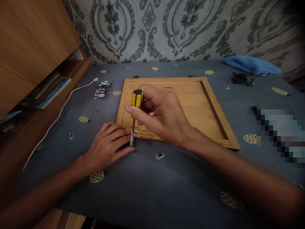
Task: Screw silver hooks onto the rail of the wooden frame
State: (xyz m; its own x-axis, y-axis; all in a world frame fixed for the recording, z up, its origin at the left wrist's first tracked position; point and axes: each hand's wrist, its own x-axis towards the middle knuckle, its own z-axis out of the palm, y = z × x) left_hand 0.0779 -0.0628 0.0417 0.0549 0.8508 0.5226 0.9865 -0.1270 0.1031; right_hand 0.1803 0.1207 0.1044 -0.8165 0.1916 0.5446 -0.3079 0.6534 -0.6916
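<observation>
Left fingers (pixel 122 140) partly hiding hinge (pixel 132 140), screwdriver (pixel 137 99) tip indistinct

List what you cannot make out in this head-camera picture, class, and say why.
In the head view:
Tip of the screwdriver: too small to tell whether it sits in a screw.
Metal fitting: partly hidden by the left hand.
Wooden panel: partly hidden behind the right hand.
Object at far right: pixelated, and cut off by the right edge.
</observation>
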